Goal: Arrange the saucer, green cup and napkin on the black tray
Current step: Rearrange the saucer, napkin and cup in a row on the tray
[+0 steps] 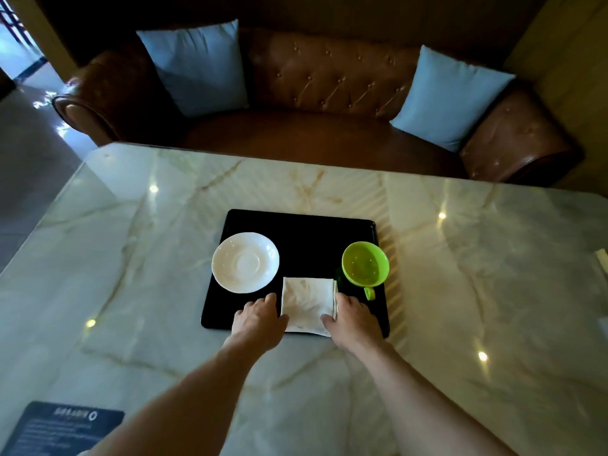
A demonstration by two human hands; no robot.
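A black tray [306, 235] lies on the marble table. On its left side rests a white saucer [245, 262], empty. A green cup [365, 268] stands upright on the tray's right side, handle pointing toward me. A folded white napkin [307, 304] lies flat at the tray's near edge, between the saucer and the cup. My left hand [258, 319] rests palm down at the napkin's left edge, thumb touching it. My right hand [353, 319] rests at the napkin's right edge, thumb on the cloth. Neither hand lifts the napkin.
The marble table [148, 258] stretches wide around the tray. A dark printed card [62, 426] lies at the near left corner. A pale object [602, 263] shows at the right edge. Behind the table stands a brown leather sofa [329, 93] with two light blue cushions.
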